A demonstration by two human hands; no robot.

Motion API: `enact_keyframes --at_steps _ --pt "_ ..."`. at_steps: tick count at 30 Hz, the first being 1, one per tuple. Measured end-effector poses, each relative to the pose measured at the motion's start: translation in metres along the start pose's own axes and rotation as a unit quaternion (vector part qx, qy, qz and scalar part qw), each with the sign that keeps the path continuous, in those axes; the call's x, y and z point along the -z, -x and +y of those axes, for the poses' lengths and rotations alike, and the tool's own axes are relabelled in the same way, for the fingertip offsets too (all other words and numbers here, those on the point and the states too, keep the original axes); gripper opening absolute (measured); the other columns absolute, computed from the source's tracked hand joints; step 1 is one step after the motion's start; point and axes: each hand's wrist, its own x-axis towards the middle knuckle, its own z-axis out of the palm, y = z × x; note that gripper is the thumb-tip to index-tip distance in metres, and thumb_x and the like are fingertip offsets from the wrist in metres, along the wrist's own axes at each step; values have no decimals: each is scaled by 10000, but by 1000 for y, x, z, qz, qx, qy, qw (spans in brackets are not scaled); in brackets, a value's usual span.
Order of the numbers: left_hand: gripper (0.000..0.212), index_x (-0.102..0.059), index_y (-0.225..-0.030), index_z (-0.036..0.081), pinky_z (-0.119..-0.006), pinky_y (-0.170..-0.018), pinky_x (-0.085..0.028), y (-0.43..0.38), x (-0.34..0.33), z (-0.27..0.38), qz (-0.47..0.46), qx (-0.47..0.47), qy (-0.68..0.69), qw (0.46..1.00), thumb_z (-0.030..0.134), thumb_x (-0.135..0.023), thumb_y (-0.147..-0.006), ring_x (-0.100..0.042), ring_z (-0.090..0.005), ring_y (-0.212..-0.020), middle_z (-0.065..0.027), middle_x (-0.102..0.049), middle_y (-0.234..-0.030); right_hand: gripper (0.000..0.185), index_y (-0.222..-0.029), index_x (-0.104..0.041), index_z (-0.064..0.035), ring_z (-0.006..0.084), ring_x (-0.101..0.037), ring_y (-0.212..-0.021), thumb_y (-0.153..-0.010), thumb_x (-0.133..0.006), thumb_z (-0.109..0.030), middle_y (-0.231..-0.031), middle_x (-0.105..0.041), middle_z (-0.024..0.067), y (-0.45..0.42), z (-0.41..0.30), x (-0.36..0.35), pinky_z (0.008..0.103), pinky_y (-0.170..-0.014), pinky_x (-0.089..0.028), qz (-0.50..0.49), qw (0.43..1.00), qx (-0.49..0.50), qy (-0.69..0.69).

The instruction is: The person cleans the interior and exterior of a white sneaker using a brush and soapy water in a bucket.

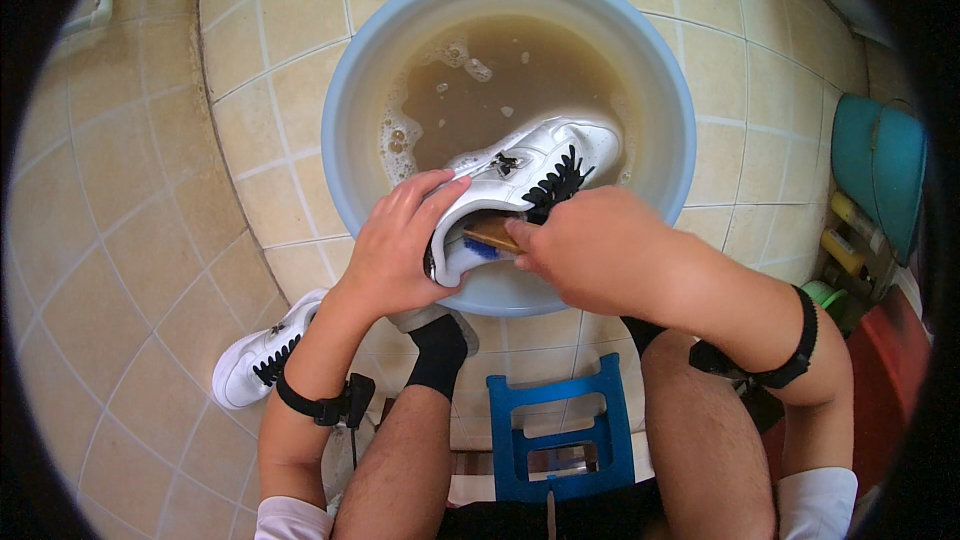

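Observation:
A white sneaker (525, 161) with black laces lies tilted over a light blue plastic basin (671, 165), its toe at the brown, sudsy water (525, 82). My left hand (397, 240) grips the sneaker's heel and collar. In my right hand (600, 247) is a wooden-backed brush (495, 232), its blue and white bristles against the inner lining at the shoe's opening. The fingers of my right hand are partly hidden behind the hand itself. Another white sneaker (247, 371) with black laces sits on the tiled floor at the left, partly behind my left forearm.
A blue plastic stool (502, 435) stands between my legs. At the right wall are a teal basin (874, 165), yellow-capped bottles (844, 251), a green item (825, 296) and a red container (877, 367). A white pipe (101, 7) runs along the upper left.

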Motion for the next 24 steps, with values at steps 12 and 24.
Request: enact_keyframes --at_steps 12,24 --pt "818 -450 -1238 110 -395 -884 -396 1 -1 -2 3 -4 1 1000 139 -757 -479 -468 -314 -1097 -130 -470 -1198 377 -1165 -535 -34 321 -584 -566 -892 -459 -282 -651 -594 153 1 4 -9 416 -524 -460 44 999 13 -20" --pt "832 -443 -1245 111 -393 -886 -393 -1 2 3 -6 2 -13 1000 146 -760 -476 -465 -309 -1102 -125 -467 -1200 376 -1171 -526 -21 331 -592 -569 -888 -467 -262 -619 -590 164 4 5 -10 426 -510 -460 39 998 -42 -29"
